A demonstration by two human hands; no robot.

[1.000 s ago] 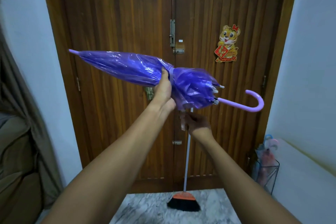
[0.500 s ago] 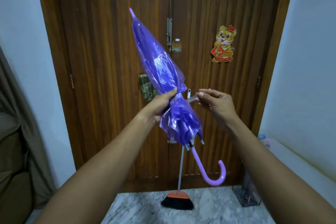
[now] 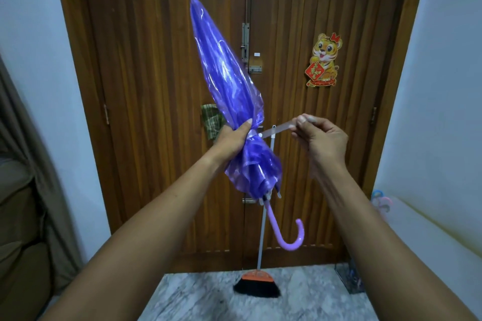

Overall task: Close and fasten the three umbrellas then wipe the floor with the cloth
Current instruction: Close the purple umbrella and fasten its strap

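Here our left hand (image 3: 232, 138) clenches the umbrella (image 3: 227, 81) so folds stay gathered; right hand (image 3: 322, 138) pinches the strap (image 3: 276, 131) taut for fastening.

The umbrella (image 3: 229, 86) is held tilted before the door (image 3: 156, 86), tip up-left and handle down-right, and is gripped at mid-length by the left hand (image 3: 232, 141). Its strap (image 3: 276, 130) is stretched rightward and pinched by the right hand (image 3: 320, 138). Behind it a broom (image 3: 257, 284) is stood against the door, on which a sticker (image 3: 324, 60) is fixed at the upper right.

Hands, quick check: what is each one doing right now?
Left hand: grips the purple umbrella round its gathered middle.
Right hand: pinches the end of the fastening strap, pulled out sideways from the umbrella.
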